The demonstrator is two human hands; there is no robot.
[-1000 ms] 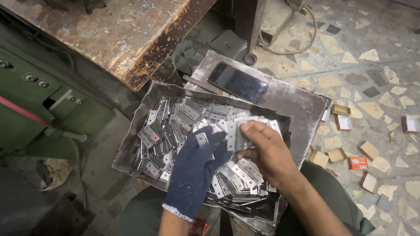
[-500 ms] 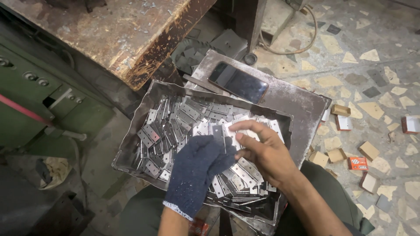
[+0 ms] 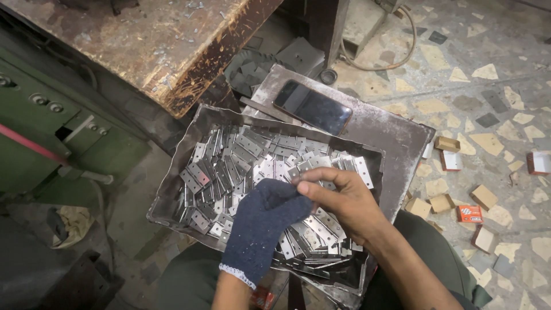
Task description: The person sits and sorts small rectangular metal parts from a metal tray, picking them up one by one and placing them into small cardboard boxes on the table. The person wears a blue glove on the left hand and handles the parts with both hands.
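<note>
My left hand (image 3: 261, 227) wears a dark blue knit glove and hovers over a metal tray (image 3: 172, 192) resting on my lap. The tray is filled with several small shiny perforated metal plates (image 3: 229, 166). My bare right hand (image 3: 341, 204) lies over the tray's right side. Its thumb and fingers pinch the fingertips of the glove, which hides them. No plate shows between my fingers.
A dark phone (image 3: 311, 107) lies on a flat metal sheet (image 3: 396, 135) behind the tray. A worn wooden bench (image 3: 143, 46) and a green machine (image 3: 51, 132) stand to the left. Small cardboard boxes (image 3: 459, 201) litter the tiled floor on the right.
My right hand held a small stack of plates above the tray. Now the stack is gone from it and its fingers have closed on the glove's fingertips.
</note>
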